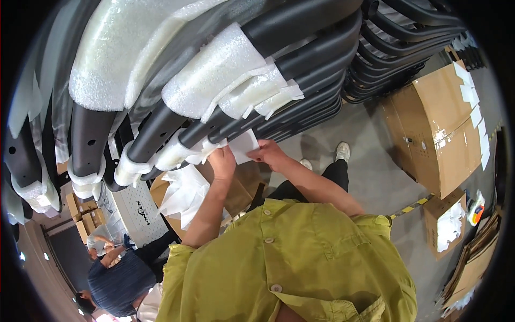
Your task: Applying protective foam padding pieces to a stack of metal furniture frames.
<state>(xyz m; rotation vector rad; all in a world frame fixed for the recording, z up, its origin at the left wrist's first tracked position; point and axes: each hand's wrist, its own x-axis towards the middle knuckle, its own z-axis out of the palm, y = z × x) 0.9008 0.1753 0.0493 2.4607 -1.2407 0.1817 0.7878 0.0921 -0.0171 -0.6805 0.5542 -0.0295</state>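
Head view: the person in a yellow-green shirt (300, 257) reaches up to stacked black frames (300, 59).
Left hand (222, 161): fingers closed on white foam wrap (188, 153) at a frame end.
Right hand (271, 154): pinching a white foam sheet (244, 145), just right of the left hand.
Foam sheet: between both hands, touching each.
Far right: cardboard box (434, 129) on the floor.

A grey concrete floor (375, 182) carries everything here — a large brown cardboard box (434, 129) with white foam sheets (472, 102) draped over its top, and a smaller open carton (444, 222) near it holding white sheets. A yellow-and-black striped tape line (410, 208) runs between them — flattened cardboard (475, 263) lies at the edge.
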